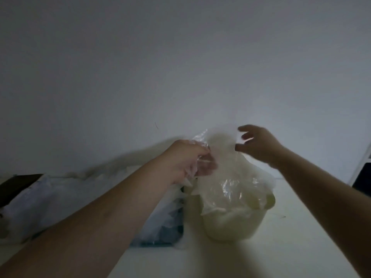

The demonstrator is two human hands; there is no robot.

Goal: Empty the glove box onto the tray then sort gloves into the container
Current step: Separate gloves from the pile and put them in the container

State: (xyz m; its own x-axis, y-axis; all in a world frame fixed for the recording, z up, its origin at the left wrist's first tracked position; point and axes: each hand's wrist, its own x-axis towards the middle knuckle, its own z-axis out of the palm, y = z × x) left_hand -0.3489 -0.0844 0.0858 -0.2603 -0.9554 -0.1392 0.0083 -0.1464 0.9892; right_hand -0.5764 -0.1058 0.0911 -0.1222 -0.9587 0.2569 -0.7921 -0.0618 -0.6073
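Observation:
A thin clear plastic glove hangs in the air above a pale round container that stands on the table and holds crumpled clear gloves. My left hand grips the glove's left edge with curled fingers. My right hand is at the glove's upper right edge, with thumb and fingers spread apart; whether they touch the film is blurred. To the left lies a dark tray covered with a heap of clear gloves.
The pale table runs up to a plain white wall. A dark object sits at the far left behind the heap. A dark panel with a white frame stands at the right edge.

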